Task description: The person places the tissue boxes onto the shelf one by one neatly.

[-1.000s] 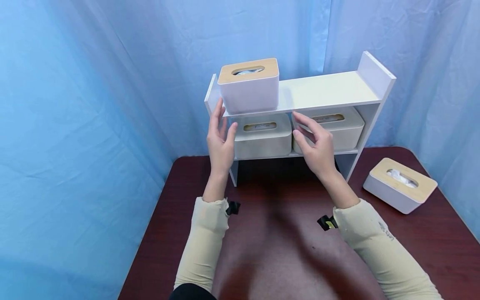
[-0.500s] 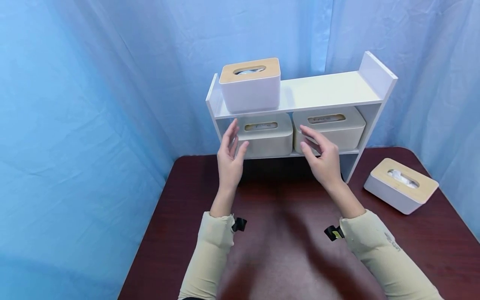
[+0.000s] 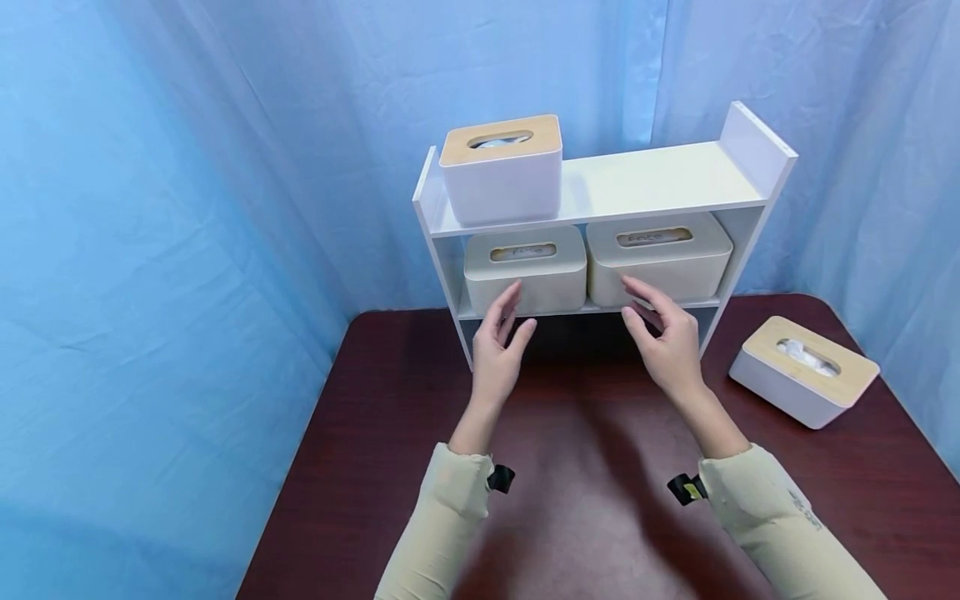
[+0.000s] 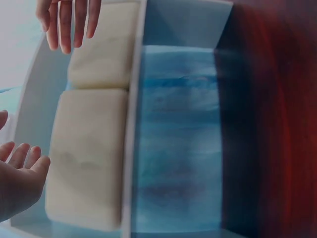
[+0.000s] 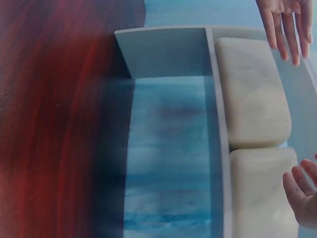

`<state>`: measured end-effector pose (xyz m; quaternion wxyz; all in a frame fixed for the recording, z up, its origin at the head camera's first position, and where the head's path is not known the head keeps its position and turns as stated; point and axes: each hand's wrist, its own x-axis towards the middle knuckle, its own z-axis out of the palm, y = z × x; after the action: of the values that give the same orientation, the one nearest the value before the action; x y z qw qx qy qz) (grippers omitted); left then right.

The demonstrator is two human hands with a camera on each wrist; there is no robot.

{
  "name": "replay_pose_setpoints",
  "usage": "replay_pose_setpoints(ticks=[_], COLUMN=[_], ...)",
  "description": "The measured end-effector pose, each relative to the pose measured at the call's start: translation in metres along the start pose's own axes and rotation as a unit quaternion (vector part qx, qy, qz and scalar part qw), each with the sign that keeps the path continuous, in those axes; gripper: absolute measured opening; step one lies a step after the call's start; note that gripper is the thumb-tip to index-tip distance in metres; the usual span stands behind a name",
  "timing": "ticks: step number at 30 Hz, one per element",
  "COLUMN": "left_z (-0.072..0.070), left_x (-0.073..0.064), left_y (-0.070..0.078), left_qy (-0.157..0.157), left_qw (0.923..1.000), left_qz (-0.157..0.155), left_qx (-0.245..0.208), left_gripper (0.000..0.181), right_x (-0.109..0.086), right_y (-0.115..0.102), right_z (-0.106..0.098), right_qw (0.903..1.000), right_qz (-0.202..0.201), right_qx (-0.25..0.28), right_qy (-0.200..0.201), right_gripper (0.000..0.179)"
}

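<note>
Both hands hang in the air before a white two-tier shelf point(image 3: 645, 179), holding nothing. My left hand point(image 3: 498, 354), fingers loosely bent, overlaps the lower front of the left cream tissue box point(image 3: 551, 289) on the middle tier. The right hand point(image 3: 667, 342) is likewise relaxed, below the right cream tissue box point(image 3: 678, 275) beside it. A white tissue box with a wooden lid point(image 3: 501, 183) stands at the left end of the top tier. In the left wrist view the left hand point(image 4: 22, 178) and right hand point(image 4: 69, 22) face each other across the two cream boxes.
Another wooden-lidded tissue box point(image 3: 806, 371) sits askew on the dark red table point(image 3: 570, 500), right of the shelf. A blue curtain point(image 3: 225, 208) hangs behind and to the left. The shelf's right side panel point(image 3: 757, 150) rises above the top tier.
Both hands have drawn back from the shelf toward the person and shifted right, the left hand leaving the top box's side. The boxes have stayed in place.
</note>
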<state>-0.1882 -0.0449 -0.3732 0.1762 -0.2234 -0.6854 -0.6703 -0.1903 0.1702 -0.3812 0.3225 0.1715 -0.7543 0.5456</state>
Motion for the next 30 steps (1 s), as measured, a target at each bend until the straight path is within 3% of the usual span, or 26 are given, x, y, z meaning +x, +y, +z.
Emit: replay_pose_setpoints(ticks=[11,17,22,28,30], left_z=[0.026,0.033,0.036,0.037,0.038], left_x=[-0.017,-0.026,-0.032,-0.037,-0.038], left_y=[-0.026,-0.037,-0.043,-0.048,-0.048], left_qy=[-0.049,-0.053,-0.044,-0.047,-0.049], left_qw=[0.9979,0.9967,0.9961,0.9953,0.995], left_qz=[-0.042,-0.062,-0.077,-0.085,-0.087], left_qx=[0.002,-0.001,-0.003,-0.002,-0.003], left_gripper=[0.045,0.045,0.044,0.044,0.043], right_x=[-0.023,-0.041,-0.053,-0.066,-0.071], right_y=[0.026,0.069,0.087,0.101,0.107], right_z=[-0.033,-0.065,-0.097,-0.132,-0.142], right_qw=[0.996,0.9863,0.9633,0.9291,0.9161], right_qz=[0.071,0.113,0.16,0.214,0.25], right_qx=[-0.031,-0.075,-0.146,-0.205,-0.216], right_qy=[0.043,0.094,0.158,0.221,0.228], right_gripper=[0.034,0.039,0.048,0.062,0.07])
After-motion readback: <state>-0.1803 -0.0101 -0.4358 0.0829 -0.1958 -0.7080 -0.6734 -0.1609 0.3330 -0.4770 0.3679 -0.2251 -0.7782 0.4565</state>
